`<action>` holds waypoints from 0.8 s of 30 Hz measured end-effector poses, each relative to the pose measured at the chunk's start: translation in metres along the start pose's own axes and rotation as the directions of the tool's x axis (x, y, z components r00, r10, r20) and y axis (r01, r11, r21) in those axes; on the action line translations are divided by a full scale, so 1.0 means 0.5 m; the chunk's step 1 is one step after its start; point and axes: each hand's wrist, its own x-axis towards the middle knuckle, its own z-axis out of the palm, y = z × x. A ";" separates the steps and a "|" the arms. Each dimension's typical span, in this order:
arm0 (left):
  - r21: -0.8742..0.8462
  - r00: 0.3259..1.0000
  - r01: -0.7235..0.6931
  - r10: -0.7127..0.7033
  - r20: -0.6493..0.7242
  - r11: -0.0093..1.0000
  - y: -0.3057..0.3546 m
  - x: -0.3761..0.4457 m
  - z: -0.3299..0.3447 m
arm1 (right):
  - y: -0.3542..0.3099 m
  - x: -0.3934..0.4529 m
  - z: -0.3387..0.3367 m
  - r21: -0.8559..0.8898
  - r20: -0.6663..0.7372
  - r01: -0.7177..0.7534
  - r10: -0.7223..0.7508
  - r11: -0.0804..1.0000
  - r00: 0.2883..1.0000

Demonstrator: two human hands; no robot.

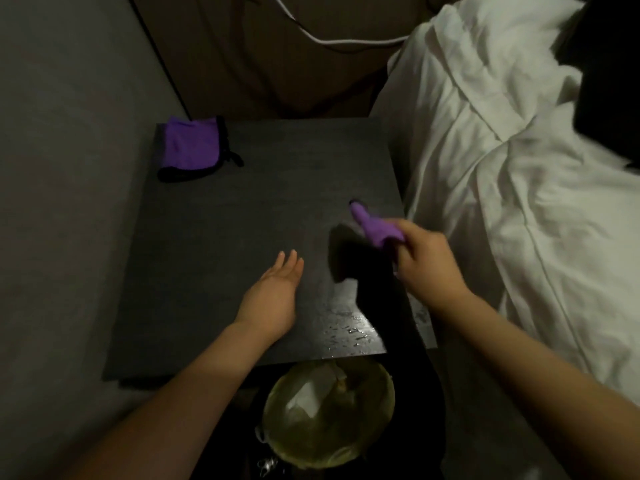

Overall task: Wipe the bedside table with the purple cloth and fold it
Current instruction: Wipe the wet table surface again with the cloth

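Purple cloth (375,229) is sitting bunched in the right hand (427,263), which is squeezing it tight above the right edge of the dark bedside table (214,216). Left hand (272,296) is hovering flat and loose over the table's front. Another purple cloth (188,143) is lying at its back left corner.

No text, label, brand, number or sign can be read anywhere in this view. The surfaces in sight are plain and unmarked, and the dim light and motion blur hide any finer detail.
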 end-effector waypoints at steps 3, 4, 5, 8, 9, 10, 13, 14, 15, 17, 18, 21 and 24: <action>0.004 1.000 0.003 -0.003 0.005 1.000 0.003 -0.006 -0.002 | 0.025 0.042 0.009 -0.116 0.069 0.008 0.000 0.993 0.998; 0.004 1.000 0.003 -0.003 0.003 1.000 0.005 -0.008 -0.002 | 0.038 0.047 0.019 -0.141 0.128 -0.002 0.020 0.990 0.992; 0.003 1.000 0.005 -0.005 0.003 1.000 0.007 -0.010 -0.001 | 0.053 0.046 0.029 -0.159 0.191 -0.015 0.045 0.987 0.981; 0.005 1.000 0.008 -0.008 -0.004 1.000 0.008 -0.011 0.003 | 0.089 0.017 0.064 -0.198 0.299 -0.043 0.102 0.979 0.949; 0.007 1.000 0.008 -0.008 -0.009 1.000 0.007 -0.010 0.005 | 0.094 0.003 0.073 -0.200 0.284 -0.051 0.108 0.979 0.953; 0.010 1.000 0.007 -0.007 -0.015 1.000 0.005 -0.009 0.008 | 0.094 -0.011 0.079 -0.195 0.255 -0.061 0.111 0.979 0.961; 0.011 1.000 -0.002 0.002 -0.005 1.000 0.004 -0.008 0.015 | 0.085 -0.057 0.089 -0.168 0.214 -0.083 0.118 0.982 0.970; 0.014 1.000 -0.003 0.003 -0.002 1.000 0.004 -0.009 0.015 | 0.084 -0.072 0.089 -0.164 0.216 -0.082 0.117 0.983 0.969; 0.020 1.000 -0.005 0.005 -0.001 1.000 0.003 -0.010 0.014 | 0.082 -0.087 0.089 -0.162 0.219 -0.081 0.116 0.983 0.969; 0.033 1.000 -0.024 0.024 0.003 0.999 0.000 -0.012 0.009 | 0.076 -0.117 0.093 -0.166 0.210 -0.083 0.118 0.983 0.970; 0.035 0.999 -0.032 0.031 0.007 0.999 -0.004 -0.013 0.008 | 0.072 -0.130 0.097 -0.165 0.205 -0.089 0.122 0.982 0.971; 0.031 0.999 -0.042 0.042 0.014 0.999 -0.011 -0.018 0.008 | 0.061 -0.154 0.103 -0.161 0.185 -0.104 0.133 0.981 0.974; 0.039 0.998 -0.064 0.063 0.027 0.997 -0.012 -0.023 0.006 | 0.049 -0.170 0.102 -0.171 0.192 -0.103 0.136 0.980 0.972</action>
